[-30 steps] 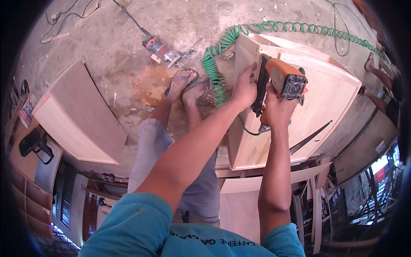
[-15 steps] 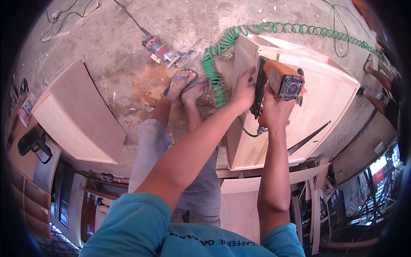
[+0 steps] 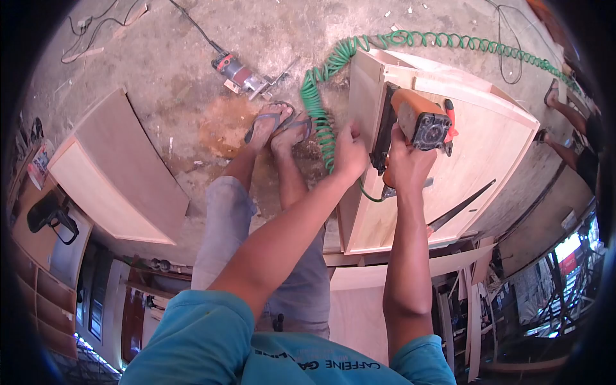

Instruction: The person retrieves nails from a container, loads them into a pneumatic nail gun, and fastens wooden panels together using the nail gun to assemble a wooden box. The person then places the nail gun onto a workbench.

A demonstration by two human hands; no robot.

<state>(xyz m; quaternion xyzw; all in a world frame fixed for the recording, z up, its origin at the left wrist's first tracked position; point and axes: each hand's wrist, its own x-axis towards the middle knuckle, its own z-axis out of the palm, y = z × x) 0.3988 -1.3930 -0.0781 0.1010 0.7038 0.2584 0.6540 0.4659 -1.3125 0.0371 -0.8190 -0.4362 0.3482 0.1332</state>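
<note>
My right hand (image 3: 409,160) is wrapped round the handle of an orange and black pneumatic nail gun (image 3: 417,119). The nail gun lies over the near part of a pale plywood cabinet box (image 3: 475,173), its dark magazine along the left edge. Just left of the magazine is my left hand (image 3: 351,153), its fingers curled in; whatever they hold, if anything, is hidden. A green coiled air hose (image 3: 314,102) runs down beside the box towards the gun. Across the box's lower right lies a handsaw (image 3: 463,208).
A corded power tool (image 3: 240,74) rests on the concrete floor beyond my sandalled feet (image 3: 273,125). At left stands another plywood box (image 3: 122,173), with a black object (image 3: 51,215) near it. Another person's legs (image 3: 568,122) show at the far right.
My left hand has come off the box's edge beside the gun, moving slightly left, and its fingers have curled in. The nail gun in my right hand has shifted slightly left.
</note>
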